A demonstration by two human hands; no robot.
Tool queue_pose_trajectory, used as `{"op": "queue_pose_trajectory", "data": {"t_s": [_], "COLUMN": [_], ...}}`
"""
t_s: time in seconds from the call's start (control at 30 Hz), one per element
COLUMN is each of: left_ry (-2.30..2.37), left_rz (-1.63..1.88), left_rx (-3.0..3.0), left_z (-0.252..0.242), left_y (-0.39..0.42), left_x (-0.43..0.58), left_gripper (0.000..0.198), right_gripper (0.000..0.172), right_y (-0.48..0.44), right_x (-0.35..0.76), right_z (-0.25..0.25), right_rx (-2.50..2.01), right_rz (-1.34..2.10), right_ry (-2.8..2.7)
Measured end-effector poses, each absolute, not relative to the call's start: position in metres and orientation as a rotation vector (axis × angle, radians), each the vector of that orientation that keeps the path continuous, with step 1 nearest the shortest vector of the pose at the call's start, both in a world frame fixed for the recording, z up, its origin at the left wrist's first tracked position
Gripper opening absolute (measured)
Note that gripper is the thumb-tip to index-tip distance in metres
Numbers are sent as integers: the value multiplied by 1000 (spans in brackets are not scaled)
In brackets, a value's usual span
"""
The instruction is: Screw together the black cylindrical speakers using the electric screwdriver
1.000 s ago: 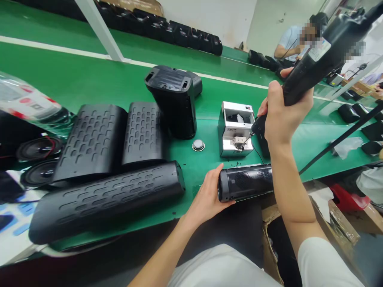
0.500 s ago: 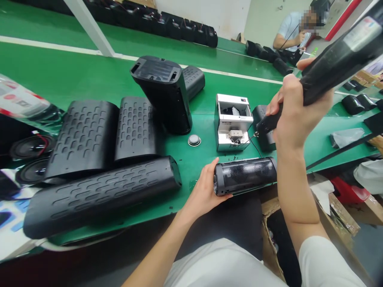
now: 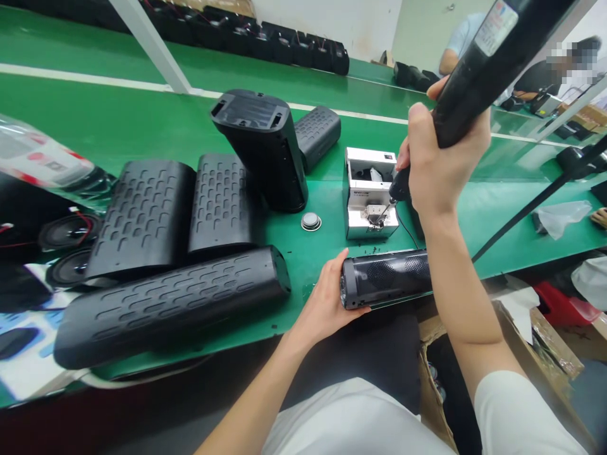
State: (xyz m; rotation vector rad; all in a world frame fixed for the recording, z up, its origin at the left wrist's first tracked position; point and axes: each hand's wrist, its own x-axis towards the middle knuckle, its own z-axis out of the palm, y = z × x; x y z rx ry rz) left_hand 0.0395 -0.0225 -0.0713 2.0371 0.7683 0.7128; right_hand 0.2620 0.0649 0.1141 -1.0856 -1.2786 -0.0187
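While the left hand (image 3: 322,303) curves partly open around the left end of a black cylindrical housing (image 3: 386,278), thumb along its near side and fingers at its far side, that housing lies at the near edge of the green table (image 3: 493,215), its right end hidden behind the right forearm. Left of it rests a long slotted black casing (image 3: 175,306). The right hand (image 3: 443,161), raised above the table, is closed firmly around a black power screwdriver (image 3: 484,76), which slants down so its bit reaches the front of a silver box (image 3: 358,221); whether the tip touches is too small to tell. Left of the box sits a round metal disc (image 3: 311,221). Beyond the disc, a tall black casing (image 3: 272,167) stands upright with a patterned casing (image 3: 322,129) lying just behind it. Farthest back runs a row of black units (image 3: 265,44).
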Motion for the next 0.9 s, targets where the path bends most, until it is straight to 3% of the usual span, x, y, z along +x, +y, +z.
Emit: {"op": "queue_pose_trajectory", "data": {"t_s": [0.63, 0.8, 0.9], "left_ry": [753, 770, 799], "left_rz": [729, 720, 701], "left_rx": [2047, 2053, 2066], "left_z": [-72, -71, -71], "left_y": [-22, -21, -21], "left_x": [38, 38, 36], "left_gripper": [133, 129, 127], "right_gripper": [21, 19, 7], "right_y": [45, 10, -20], "right_x": [254, 258, 263], "right_z": [124, 145, 159], "right_rx": [-710, -723, -703], "right_rz": [-10, 14, -85], "right_ry": [-1148, -1065, -1047]}}
